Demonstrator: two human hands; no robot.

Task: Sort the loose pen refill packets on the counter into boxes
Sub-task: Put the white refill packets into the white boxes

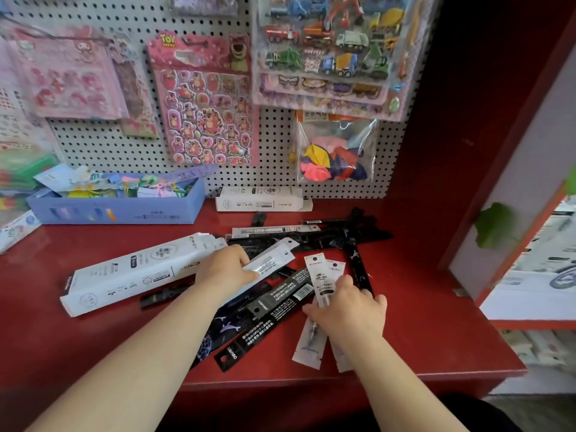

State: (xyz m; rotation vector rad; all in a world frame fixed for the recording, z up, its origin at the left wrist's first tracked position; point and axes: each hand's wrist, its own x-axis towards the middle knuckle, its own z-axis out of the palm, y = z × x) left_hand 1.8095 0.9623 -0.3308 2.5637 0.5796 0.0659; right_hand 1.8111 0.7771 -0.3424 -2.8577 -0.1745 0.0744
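Centrally, loose refill packets (311, 239) lay heaped on the red worktop (436, 325). Left hand (225, 269) gripped a clear packet (271, 259) beside the white box (124, 275). Right hand (349, 310) lay, fingers bent, over two white packets (322, 275), lower right; grip unclear.

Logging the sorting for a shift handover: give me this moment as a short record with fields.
counter: red, with black packets piled
left hand: holds a white packet at the long box end
right hand: on two other packets, grip unclear
back boxes: short white box and blue box by the pegboard
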